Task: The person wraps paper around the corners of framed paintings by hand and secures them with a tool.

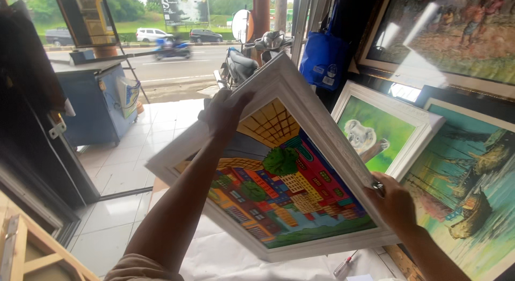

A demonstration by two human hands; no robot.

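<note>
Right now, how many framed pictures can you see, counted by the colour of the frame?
White frame: 2, the city painting held by the left hand and right hand, and the koala picture.
Dark frame: 2, the boat painting and the large painting above it.
Total: 4

left hand: bare, no glove, ring or watch seen | left forearm: bare to the elbow, no sleeve | below left elbow: edge of a beige-brown garment, kind unclear | right hand: bare, no glove | right wrist and forearm: bare, no band or sleeve in view
</note>
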